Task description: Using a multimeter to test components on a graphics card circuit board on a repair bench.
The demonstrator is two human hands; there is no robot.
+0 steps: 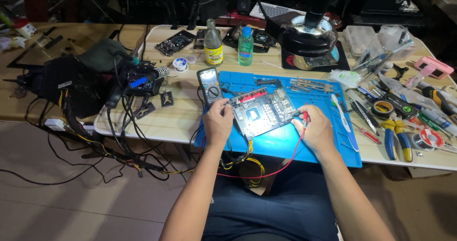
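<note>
Two hands worked over a circuit board [263,111] lying on the blue mat [328,146]. At its left edge, the left hand [217,122] pinched a probe beside the multimeter [209,85], while the right hand [315,129] gripped the red probe [304,119] at its right edge.

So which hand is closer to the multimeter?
The left hand. It rests at the left edge of the circuit board, just below the multimeter. The right hand, holding the red probe, is across the board, further from it.
</note>
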